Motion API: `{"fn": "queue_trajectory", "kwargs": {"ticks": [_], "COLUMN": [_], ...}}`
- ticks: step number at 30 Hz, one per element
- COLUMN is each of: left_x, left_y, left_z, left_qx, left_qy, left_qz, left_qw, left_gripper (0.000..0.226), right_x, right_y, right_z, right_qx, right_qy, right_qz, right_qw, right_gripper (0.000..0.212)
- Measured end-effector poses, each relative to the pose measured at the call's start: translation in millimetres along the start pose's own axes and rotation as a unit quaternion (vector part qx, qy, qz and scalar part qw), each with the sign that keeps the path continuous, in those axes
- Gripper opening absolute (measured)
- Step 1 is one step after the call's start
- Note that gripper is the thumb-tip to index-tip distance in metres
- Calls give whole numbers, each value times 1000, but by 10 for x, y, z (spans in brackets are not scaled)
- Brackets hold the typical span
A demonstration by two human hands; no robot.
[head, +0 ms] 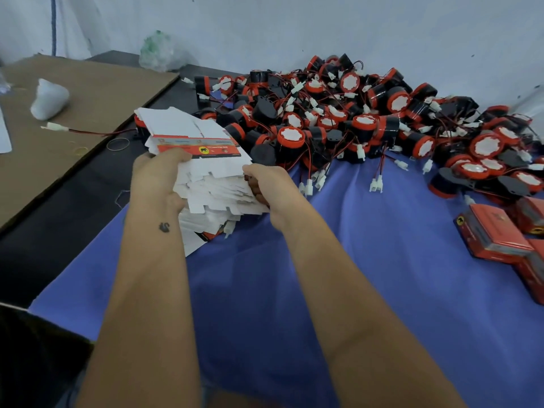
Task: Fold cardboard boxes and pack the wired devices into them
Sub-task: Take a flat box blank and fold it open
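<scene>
While the stack of flat box blanks sits at the left edge of the blue cloth, I hold it from both sides. My left hand wraps the stack's left side, thumb lying over the top sheets beside the red printed strip. My right hand grips the stack's right edge, fingers curled in under the white sheets. The blanks are fanned and uneven, mostly white side up.

Just behind and to the right of the stack lies the heap of wired devices, round black bodies with red rims, white faces, and red-black leads ending in white plugs. Further right of the stack, at the cloth's far edge, are folded red boxes. Left of the stack a brown cardboard sheet lies flat, with one loose plug lead, rubber bands and a white crumpled bag on or beside it.
</scene>
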State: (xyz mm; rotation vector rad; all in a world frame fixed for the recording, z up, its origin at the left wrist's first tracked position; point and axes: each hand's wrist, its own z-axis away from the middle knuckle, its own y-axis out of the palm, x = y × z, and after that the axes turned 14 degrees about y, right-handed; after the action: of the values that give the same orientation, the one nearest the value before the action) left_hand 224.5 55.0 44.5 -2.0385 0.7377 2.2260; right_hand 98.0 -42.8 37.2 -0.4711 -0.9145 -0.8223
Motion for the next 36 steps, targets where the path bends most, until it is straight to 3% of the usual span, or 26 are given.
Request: {"fn": "queue_trajectory", "kwargs": {"ticks": [3,6,10,12,14,18,21,25,27,29,31,33,36], "left_x": [-2,25,123,225,379,780,1038,1224,1231,1201,1208,1234,1219], "left_y": [-24,2,309,599,933,1487,1787,2048,2115,2081,1963,1812,1676], "left_z": [95,166,371,540,762,1224,1417,1514,1483,1374,1195,1011,894], "left_qx": [-54,-58,27,98,174,292,343,366,369,373,352,338,323], "left_qy": [39,57,42,26,18,-30,-95,-128,-67,57,129,169,149], "left_qz": [37,102,160,134,105,54,32,-45,-77,-157,-205,-233,-239], "left_qw": [997,992,986,986,979,954,934,921,924,913,904,896,903], "left_gripper": [20,34,28,18,15,19,12,11,20,28,30,24,25], "right_x": [-5,-65,-214,-293,-366,-456,-561,-690,-692,-666,-633,-567,-436], "right_y": [-172,-504,-1029,-1296,-1556,-2106,-2454,-2699,-2735,-2718,-2678,-2618,-2486], "right_z": [51,93,167,214,298,457,537,629,625,606,566,495,331], "right_qx": [-11,-53,-44,-21,-27,-119,-154,-210,-235,-252,-264,-269,-259], "right_qy": [-44,-105,-97,-100,-115,-141,-76,-98,-111,-110,-106,-103,-97], "right_qz": [-90,-137,-250,-294,-338,-284,-204,-204,-216,-224,-221,-208,-181], "right_qw": [995,984,962,950,934,941,964,951,941,935,933,935,944], "right_gripper": [12,15,33,51,52,28,18,9,11,18,19,18,15]}}
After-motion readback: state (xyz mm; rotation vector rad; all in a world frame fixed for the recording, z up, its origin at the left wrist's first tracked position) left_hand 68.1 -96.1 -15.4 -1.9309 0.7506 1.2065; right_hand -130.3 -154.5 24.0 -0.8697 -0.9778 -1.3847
